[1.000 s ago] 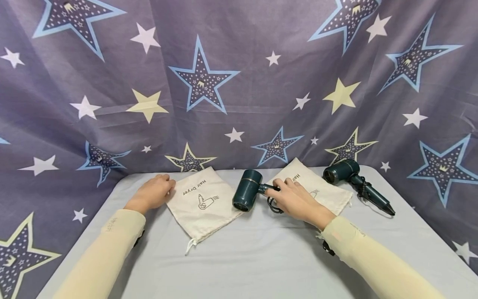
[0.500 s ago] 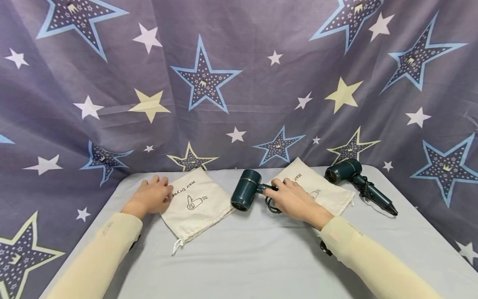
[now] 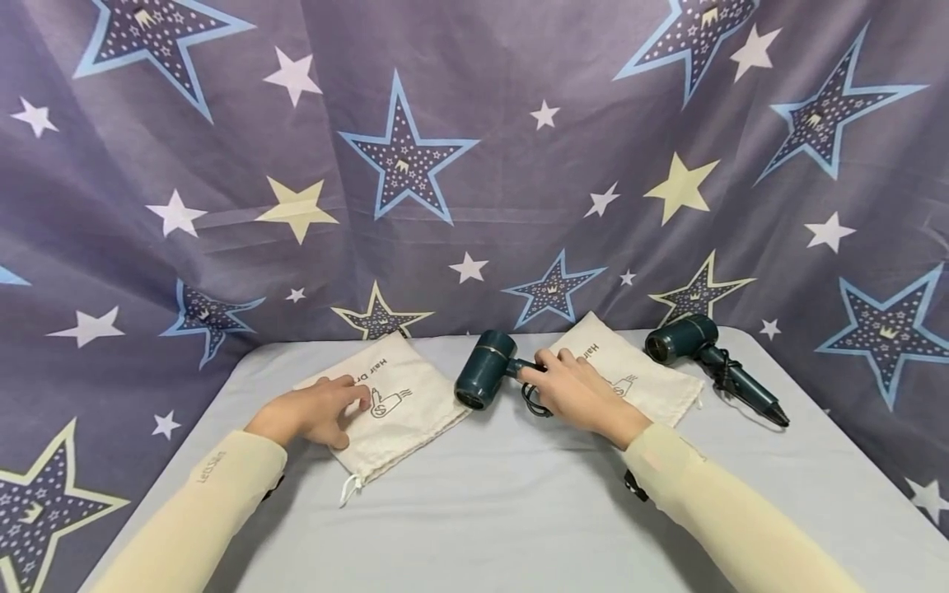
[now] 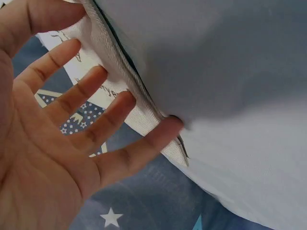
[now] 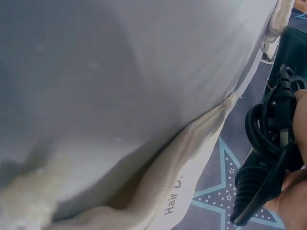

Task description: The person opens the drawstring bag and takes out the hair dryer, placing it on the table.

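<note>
My left hand (image 3: 315,412) lies over the left edge of a cream drawstring bag (image 3: 415,387) printed "Hair Dryer". In the left wrist view its fingers (image 4: 115,120) are spread and fairly straight, fingertips at the cloth's edge. My right hand (image 3: 574,391) grips the handle of a dark green hair dryer (image 3: 485,371); the dryer's barrel points left beside the left bag. Its black cord (image 5: 261,124) is bundled along the handle, seen close in the right wrist view. Behind the right hand lies a second cream bag (image 3: 645,387), partly hidden by that hand.
Another dark green hair dryer (image 3: 682,338), cord wrapped round its handle, lies at the back right of the table (image 3: 474,511). A purple curtain (image 3: 474,189) with stars hangs right behind the table's far edge.
The left bag has shifted left a little. My left hand, earlier at the bag's edge, has now moved right over it with fingers extended. The held hair dryer has moved slightly left.
</note>
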### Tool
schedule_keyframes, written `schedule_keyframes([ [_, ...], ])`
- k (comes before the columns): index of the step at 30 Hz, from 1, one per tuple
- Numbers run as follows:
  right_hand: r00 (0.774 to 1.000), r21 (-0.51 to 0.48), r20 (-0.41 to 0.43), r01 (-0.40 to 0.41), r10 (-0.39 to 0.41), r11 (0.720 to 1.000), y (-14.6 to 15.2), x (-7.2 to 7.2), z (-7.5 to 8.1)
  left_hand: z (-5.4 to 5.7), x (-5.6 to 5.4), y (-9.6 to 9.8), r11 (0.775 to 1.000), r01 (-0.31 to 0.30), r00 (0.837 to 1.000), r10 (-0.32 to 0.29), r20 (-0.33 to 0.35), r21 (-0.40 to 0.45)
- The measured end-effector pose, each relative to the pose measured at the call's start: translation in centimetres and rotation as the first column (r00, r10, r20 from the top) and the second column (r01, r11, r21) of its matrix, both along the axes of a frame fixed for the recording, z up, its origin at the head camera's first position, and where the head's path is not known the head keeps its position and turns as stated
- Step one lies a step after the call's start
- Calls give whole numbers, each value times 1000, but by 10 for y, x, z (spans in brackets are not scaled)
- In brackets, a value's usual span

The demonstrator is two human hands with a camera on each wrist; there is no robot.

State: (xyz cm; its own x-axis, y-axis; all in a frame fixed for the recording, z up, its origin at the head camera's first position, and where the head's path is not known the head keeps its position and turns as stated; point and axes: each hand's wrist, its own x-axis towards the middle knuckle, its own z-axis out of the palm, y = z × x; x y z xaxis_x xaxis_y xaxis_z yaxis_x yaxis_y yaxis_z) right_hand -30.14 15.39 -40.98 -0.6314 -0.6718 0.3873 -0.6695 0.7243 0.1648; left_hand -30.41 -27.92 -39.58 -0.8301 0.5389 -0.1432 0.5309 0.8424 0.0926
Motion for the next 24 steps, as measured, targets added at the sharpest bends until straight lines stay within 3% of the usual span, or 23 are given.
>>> schedule_keyframes([
  [5,1000,-4,11,20,-20,1000,-6,-2,1,-6,-8,-10,994,60,998,-60,-8,93],
  [7,999,-2,20,30,-30,1000,-7,-2,1,-9,-11,-16,989,56,998,-54,-19,135],
  [11,998,-3,41,42,-42,999,-10,-4,0,-16,-15,-32,979,46,997,-33,-70,200],
  [14,998,-9,50,49,-49,999,-10,-5,-1,-18,-16,-40,968,102,991,-77,-113,231],
  [16,998,-15,43,47,-46,999,-11,-6,-1,-18,-17,-45,955,179,978,-145,-151,238],
  [19,999,-17,29,35,-34,999,-12,-6,-2,-18,-20,-53,941,273,945,-225,-237,199],
  [22,999,-21,30,20,-19,1000,-14,-5,-2,-18,-20,-66,948,289,920,-237,-312,132],
  [24,999,-23,37,21,-21,1000,-16,-4,-2,-19,-19,-74,962,255,920,-211,-331,96],
])
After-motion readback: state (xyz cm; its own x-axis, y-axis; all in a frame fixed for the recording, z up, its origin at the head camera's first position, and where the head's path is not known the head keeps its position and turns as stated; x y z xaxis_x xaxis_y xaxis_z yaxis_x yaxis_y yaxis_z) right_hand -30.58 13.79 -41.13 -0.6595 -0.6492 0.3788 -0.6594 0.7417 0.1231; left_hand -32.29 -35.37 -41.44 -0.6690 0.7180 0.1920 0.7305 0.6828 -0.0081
